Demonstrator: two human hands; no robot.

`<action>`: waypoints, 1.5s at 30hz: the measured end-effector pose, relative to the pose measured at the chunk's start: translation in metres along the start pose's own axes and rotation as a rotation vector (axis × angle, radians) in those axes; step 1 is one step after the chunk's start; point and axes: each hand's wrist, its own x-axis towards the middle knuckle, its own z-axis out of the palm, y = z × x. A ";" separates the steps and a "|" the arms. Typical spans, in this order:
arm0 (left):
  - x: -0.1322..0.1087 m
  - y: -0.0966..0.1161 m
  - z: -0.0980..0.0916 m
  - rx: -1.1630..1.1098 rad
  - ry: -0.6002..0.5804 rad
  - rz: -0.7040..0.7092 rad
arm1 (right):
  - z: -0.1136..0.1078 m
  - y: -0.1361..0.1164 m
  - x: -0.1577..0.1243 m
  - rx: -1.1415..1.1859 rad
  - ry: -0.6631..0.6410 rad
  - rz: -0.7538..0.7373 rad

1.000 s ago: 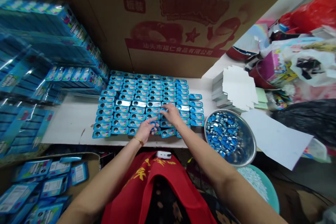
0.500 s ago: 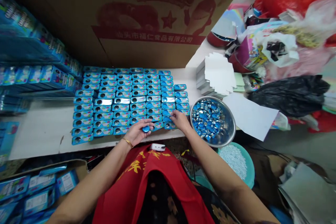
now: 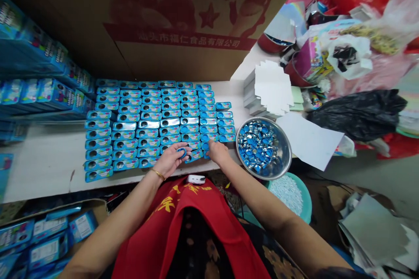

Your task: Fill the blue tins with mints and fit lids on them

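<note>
Rows of small blue printed boxes (image 3: 127,144), many with a round hole in the top, stand packed on the white table. Between the fingers and palm of my left hand (image 3: 167,162) is a blue round metal cap (image 3: 181,153), held low over the front rows. A slightly skewed blue box (image 3: 194,156) lies just beside those fingertips. My right hand (image 3: 218,152) is closed, its fingertips down on the front boxes of a right-hand column. Whatever is under or between those fingertips is hidden. Right of it, a steel bowl (image 3: 287,157) holds many loose blue and silver caps.
A large cardboard carton (image 3: 183,63) walls off the back. More blue boxes (image 3: 49,91) are stacked at left, others in an open carton (image 3: 49,244) below. White flat cartons (image 3: 273,85), a paper sheet (image 3: 310,141) and a green tub (image 3: 307,205) are at right.
My right fingertips have come one row nearer the table's front edge. The cap in my left hand has tilted, and the whole view has shifted slightly.
</note>
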 end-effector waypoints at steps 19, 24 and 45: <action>-0.020 -0.006 -0.034 -0.069 0.127 -0.085 | 0.011 -0.039 -0.012 0.396 0.084 -0.395; -0.030 -0.001 -0.043 -0.081 0.089 -0.025 | 0.011 -0.062 -0.007 -0.002 -0.008 -0.267; -0.025 -0.021 -0.020 0.273 -0.003 0.089 | 0.014 -0.078 -0.014 0.773 -0.083 -0.588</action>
